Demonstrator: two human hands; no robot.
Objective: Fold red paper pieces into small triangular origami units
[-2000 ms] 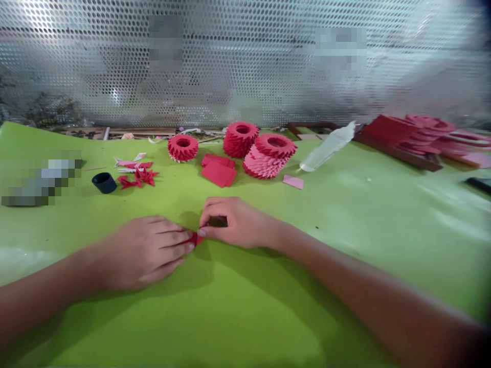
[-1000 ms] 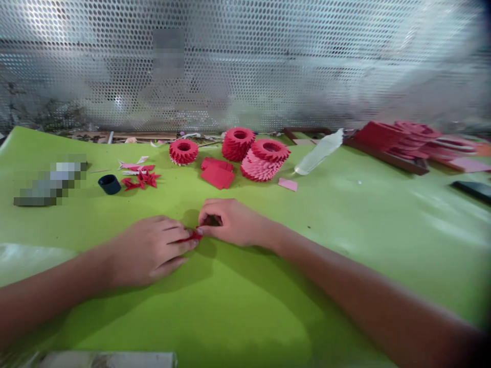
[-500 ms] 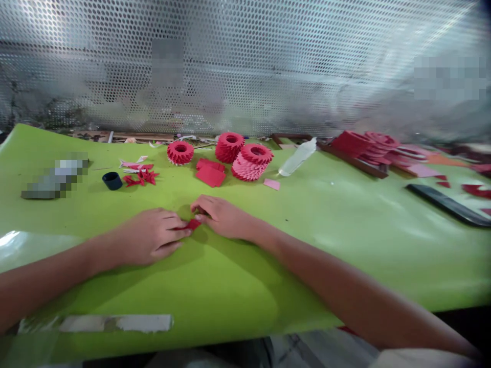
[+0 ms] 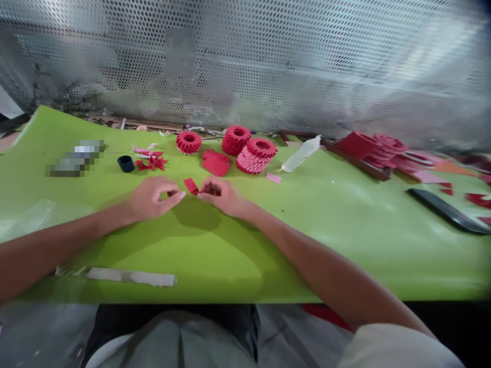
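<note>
Between thumb and fingers, my right hand (image 4: pixel 223 196) pinches a small folded piece of red paper (image 4: pixel 191 186) just above the green tabletop. My left hand (image 4: pixel 158 197) is to the left of the paper, its thumb and fingers curved with a gap between them and nothing visible inside. Beyond my hands lies a short pile of red paper rectangles (image 4: pixel 216 163). Red and pink folded-paper rings (image 4: pixel 256 156) stand behind and to the right of that pile, with a smaller ring (image 4: pixel 188 142) to the left. Several red folded paper pieces (image 4: pixel 152 163) lie beyond my left hand.
A dark blue cylinder (image 4: pixel 126 163) stands at left. A clear plastic tube or bottle (image 4: pixel 301 154) and a pink paper slip (image 4: pixel 273 178) lie right of centre. At far right are a brown tray of red paper (image 4: pixel 360 148) and a dark flat object (image 4: pixel 447 210). The table's front edge (image 4: pixel 284 302) is near.
My left hand has come off the red paper and moved left of it, while my right hand keeps its pinch. The paper is lifted and the view has tilted down.
</note>
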